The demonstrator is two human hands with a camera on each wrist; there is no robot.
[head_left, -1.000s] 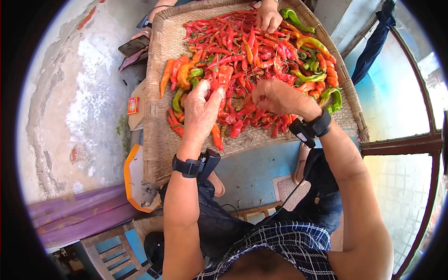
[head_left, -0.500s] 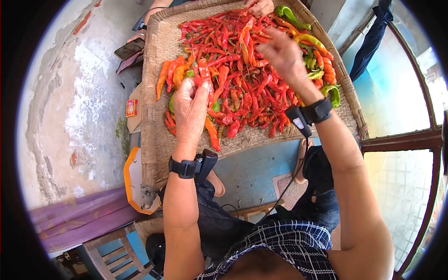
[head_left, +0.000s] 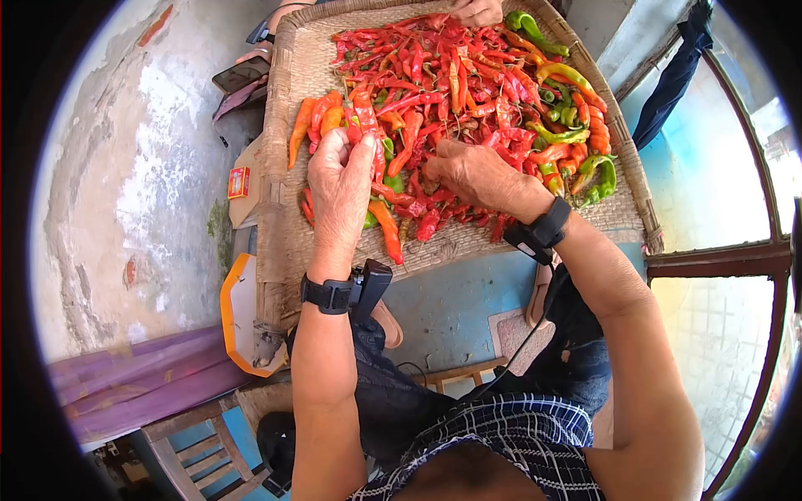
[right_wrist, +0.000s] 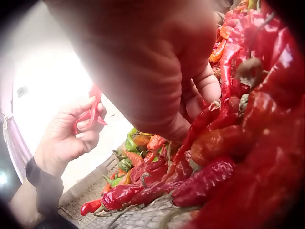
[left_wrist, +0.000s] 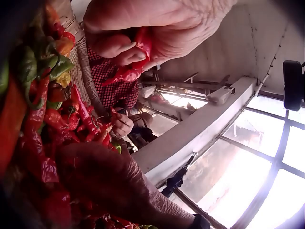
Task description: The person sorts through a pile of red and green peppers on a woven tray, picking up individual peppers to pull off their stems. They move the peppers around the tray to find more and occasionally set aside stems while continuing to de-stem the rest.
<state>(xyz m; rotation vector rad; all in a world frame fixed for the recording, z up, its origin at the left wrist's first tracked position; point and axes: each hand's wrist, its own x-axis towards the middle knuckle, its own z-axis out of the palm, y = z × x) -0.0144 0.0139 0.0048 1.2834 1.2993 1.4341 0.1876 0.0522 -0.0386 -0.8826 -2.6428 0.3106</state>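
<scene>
My left hand [head_left: 338, 184] holds red chili peppers [head_left: 364, 113] between thumb and fingers, raised over the left part of the woven tray [head_left: 271, 200]. In the left wrist view a wrinkled red pepper [left_wrist: 127, 75] sticks out below its curled fingers. Down in the heap of red chili peppers [head_left: 418, 67], my right hand [head_left: 484, 177] has its fingers bent. The right wrist view shows its thumb and fingertips pinching a red pepper [right_wrist: 202, 119] that lies among the others. Shrivelled red peppers with dry stems surround those fingertips.
Green and orange peppers [head_left: 576, 108] line the tray's right side; orange ones [head_left: 302, 129] lie at its left. Another person's hand [head_left: 478, 12] is at the far rim. A phone [head_left: 241, 75] is held beyond the left edge. A window [head_left: 710, 317] stands at right.
My right hand rose from the heap towards the far right, then came back down into the near middle. The left hand moved slightly left, still holding peppers. The other person's hand shifted back.
</scene>
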